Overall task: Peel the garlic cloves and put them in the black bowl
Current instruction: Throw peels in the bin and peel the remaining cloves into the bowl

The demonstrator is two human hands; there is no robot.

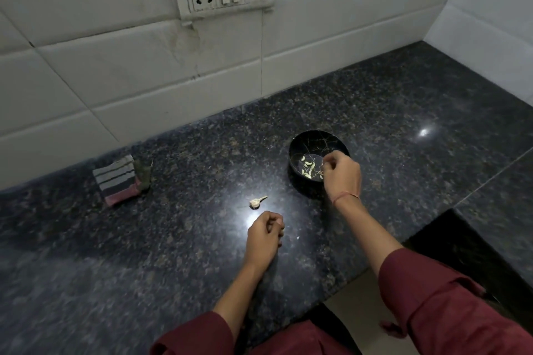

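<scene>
Over the near right rim of the bowl (300, 150) I see my right hand (343, 178) with fingers curled downward, and I cannot tell if they pinch anything; several peeled cloves (307, 167) lie inside the bowl. Nearer to me, my left hand (264, 236) rests on the counter (173, 239), fingers curled against the thumb, and a pale bit shows at their tips, but whether it is held I cannot tell. Just beyond this hand lies a garlic stub (255, 202), a white scrap (298, 238) lies just right of it, and a striped cloth (116, 180) lies well apart by the wall (86, 80).
</scene>
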